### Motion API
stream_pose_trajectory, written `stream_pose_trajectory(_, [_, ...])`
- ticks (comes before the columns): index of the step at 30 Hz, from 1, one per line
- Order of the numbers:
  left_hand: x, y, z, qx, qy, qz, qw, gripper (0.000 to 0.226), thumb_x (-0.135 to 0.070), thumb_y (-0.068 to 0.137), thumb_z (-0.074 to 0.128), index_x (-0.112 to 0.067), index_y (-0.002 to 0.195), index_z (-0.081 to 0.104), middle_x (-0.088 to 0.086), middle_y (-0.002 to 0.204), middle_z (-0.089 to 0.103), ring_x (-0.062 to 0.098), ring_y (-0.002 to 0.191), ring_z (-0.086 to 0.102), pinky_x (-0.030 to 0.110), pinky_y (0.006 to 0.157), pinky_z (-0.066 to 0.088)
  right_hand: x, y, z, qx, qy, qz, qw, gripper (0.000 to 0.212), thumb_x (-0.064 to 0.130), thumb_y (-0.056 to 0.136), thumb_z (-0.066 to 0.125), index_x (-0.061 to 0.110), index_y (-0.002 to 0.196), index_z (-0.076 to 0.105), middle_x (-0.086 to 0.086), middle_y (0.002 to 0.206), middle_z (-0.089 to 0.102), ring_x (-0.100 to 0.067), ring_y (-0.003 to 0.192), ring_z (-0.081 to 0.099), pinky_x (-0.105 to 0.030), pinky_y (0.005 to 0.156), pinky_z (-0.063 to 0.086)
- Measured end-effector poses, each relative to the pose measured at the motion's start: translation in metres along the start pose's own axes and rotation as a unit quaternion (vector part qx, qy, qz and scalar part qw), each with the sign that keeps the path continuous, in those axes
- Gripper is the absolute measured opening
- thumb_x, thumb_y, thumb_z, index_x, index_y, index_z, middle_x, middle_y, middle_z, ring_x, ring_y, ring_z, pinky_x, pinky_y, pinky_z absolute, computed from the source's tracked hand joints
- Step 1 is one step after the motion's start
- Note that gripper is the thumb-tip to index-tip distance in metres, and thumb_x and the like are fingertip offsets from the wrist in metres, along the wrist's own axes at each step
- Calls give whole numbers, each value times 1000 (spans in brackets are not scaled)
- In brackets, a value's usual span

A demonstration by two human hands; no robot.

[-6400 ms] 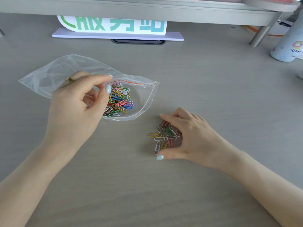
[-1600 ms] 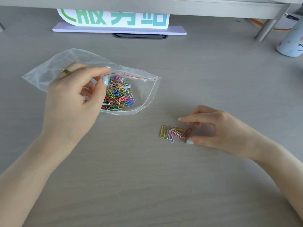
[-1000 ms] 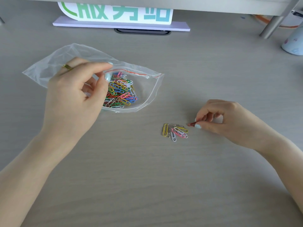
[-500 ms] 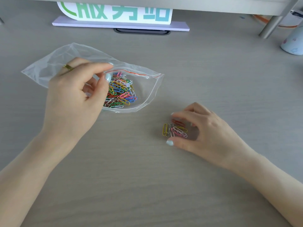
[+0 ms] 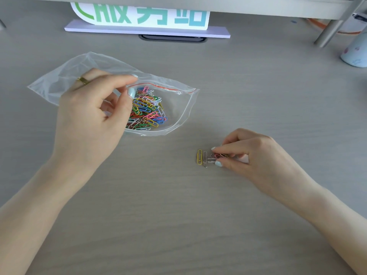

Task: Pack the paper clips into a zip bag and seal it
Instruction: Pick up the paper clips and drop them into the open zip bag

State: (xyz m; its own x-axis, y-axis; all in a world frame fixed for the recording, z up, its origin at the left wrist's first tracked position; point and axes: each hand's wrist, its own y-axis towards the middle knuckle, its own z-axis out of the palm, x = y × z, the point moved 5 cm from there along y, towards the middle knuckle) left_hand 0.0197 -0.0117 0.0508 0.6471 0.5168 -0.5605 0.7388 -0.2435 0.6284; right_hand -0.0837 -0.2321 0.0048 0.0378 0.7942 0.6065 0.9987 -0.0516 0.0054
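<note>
left hand (image 5: 87,120) pinching the upper lip of the zip bag (image 5: 174,108) between thumb and forefinger, lifting it so the mouth is gaping open toward the right. wearing a gold ring (image 5: 83,80) on that hand. lying flat on the grey desk (image 5: 178,215) otherwise, the clear bag with its red seal line (image 5: 164,87) running along the raised edge. sitting inside, just past the thumb, a heap of coloured paper clips (image 5: 148,111) in pink, blue, green, yellow, orange and white.

over to the right, well apart from the bag, right hand (image 5: 252,157) closing thumb and forefinger on a few loose clips (image 5: 218,156) against the desk, the other fingers curling under. lying just beside those fingertips, untouched, a yellow clip (image 5: 199,159) and a silver clip (image 5: 205,159), side by side and parallel.

standing at the far edge, a white sign with green and teal characters (image 5: 143,14) on a pale purple base. showing at the far right edge, part of a pale blue bottle (image 5: 355,54) beside a metal shelf leg (image 5: 333,26).
</note>
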Motion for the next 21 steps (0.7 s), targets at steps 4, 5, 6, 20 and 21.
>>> stream_pose_trajectory(4, [-1,0,0,-4,-2,7,1000,24,-13,89,51,-12,109,65,-19,87,48,-4,69,51,5,62,39,2,0,-4,14,-9,-4,1000,16,20,82,65,30,91,73,15,85,58,-4,80,55,-22,68,46])
stream_pose_trajectory(5, [-1,0,0,-4,0,11,1000,24,-12,89,51,-11,108,65,-20,87,48,-4,69,51,5,62,39,3,0,-6,17,-13,-4,1000,16,20,83,65,31,90,73,14,86,58,-6,79,55,-26,69,48])
stream_pose_trajectory(6, [-2,0,1,-4,2,13,1000,24,-12,89,51,-11,108,65,-20,87,48,-4,69,51,4,63,39,4,0,-7,21,-19,-6,1000,16,19,83,64,31,89,73,12,86,59,-8,78,55,-30,70,49])
stream_pose_trajectory(20, [-4,0,0,-4,6,18,1000,23,-10,89,52,-9,107,66,-20,87,48,-2,70,51,7,62,40,17,-3,7,4,-317,-87,944,33,-8,58,73,19,71,61,4,73,55,-20,55,52,-33,37,47])
stream_pose_trajectory(21, [-4,0,0,-4,4,19,1000,23,-10,89,52,-9,107,66,-20,87,48,-3,70,50,8,62,40,17,-4,8,-7,-323,-97,941,36,-11,51,74,18,67,59,4,69,53,-19,52,50,-31,33,44])
